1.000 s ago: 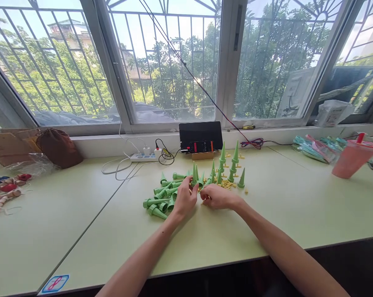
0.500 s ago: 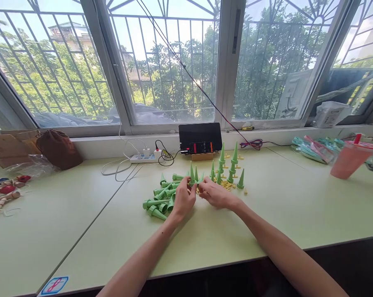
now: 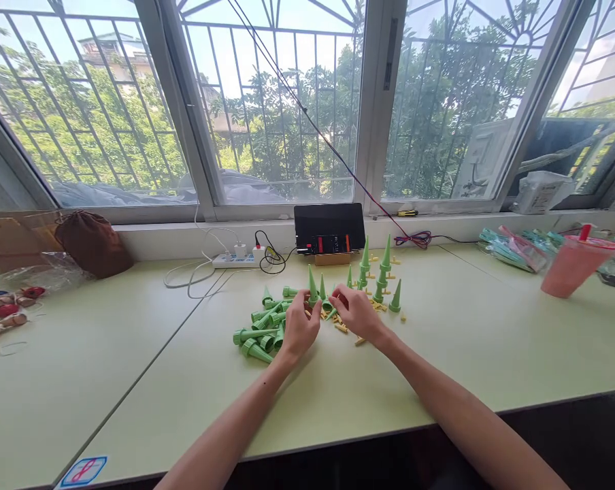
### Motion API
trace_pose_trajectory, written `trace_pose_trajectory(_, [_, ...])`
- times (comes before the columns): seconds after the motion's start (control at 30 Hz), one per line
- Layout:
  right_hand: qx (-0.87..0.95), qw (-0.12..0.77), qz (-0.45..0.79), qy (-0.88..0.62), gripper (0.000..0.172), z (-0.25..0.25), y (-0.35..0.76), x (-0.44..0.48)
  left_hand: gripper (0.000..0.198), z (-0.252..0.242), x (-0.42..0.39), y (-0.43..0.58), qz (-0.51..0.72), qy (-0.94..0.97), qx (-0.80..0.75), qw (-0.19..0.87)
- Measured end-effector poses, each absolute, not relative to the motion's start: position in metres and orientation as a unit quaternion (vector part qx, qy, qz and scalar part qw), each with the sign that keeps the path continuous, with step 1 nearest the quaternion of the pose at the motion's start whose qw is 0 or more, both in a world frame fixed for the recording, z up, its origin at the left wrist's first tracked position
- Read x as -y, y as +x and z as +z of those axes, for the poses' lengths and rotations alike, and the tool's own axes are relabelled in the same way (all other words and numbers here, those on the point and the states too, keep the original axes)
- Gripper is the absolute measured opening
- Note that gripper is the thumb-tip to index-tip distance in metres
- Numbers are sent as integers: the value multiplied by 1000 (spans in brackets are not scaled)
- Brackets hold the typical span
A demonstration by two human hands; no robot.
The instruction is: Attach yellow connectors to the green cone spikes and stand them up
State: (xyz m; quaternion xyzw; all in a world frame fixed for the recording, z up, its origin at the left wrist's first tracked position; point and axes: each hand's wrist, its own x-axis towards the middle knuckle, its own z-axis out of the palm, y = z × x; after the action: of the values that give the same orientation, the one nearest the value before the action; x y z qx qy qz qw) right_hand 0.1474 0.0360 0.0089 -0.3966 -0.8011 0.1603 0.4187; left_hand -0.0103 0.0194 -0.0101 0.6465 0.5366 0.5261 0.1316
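Observation:
My left hand (image 3: 302, 328) is closed, thumb and fingers round the lower part of an upright green plastic spike (image 3: 313, 284). Beside it, my right hand (image 3: 359, 314) has its fingertips pinched together, close to a tilted green spike (image 3: 327, 306); what lies between them is hidden. Small yellow plastic pieces (image 3: 341, 328) are scattered under and around the right hand. Left of my left hand, several green spikes (image 3: 256, 335) lie in a loose heap. Upright green spikes (image 3: 386, 258), some stacked with yellow T-shaped pieces at their sides, stand behind my right hand.
A dark tablet (image 3: 329, 221) and a phone lean at the back, near a power strip (image 3: 236, 259) with cables. To the right stands a pink cup (image 3: 575, 269) beside bagged items (image 3: 516, 246). A brown pouch (image 3: 94, 245) and wooden pieces (image 3: 6, 316) are at left.
My right hand has lifted slightly and shifted a little to the right, uncovering yellow pieces and the tilted spike. My left hand stays at the upright spike; the view has shifted slightly.

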Motion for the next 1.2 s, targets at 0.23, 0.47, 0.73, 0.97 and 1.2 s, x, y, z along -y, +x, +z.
trace_pose_trajectory(0.23, [781, 477, 169, -366, 26, 15, 145, -30, 27, -12, -19, -10, 518, 664, -528, 110])
trace_pose_trajectory(0.47, [773, 492, 180, -358, 19, 14, 144, -30, 27, -12, -19, -10, 517, 668, -524, 109])
trace_pose_trajectory(0.73, [785, 476, 174, -357, 18, 12, 143, -31, 24, -9, -16, -10, 514, 672, -519, 120])
trace_pose_trajectory(0.97, [786, 486, 164, -345, 17, 10, 143, -33, 22, -9, -16, -9, 512, 678, -511, 131])
trace_pose_trajectory(1.2, [783, 494, 162, -341, 15, 7, 143, -35, 22, -9, -15, -9, 509, 677, -513, 137])
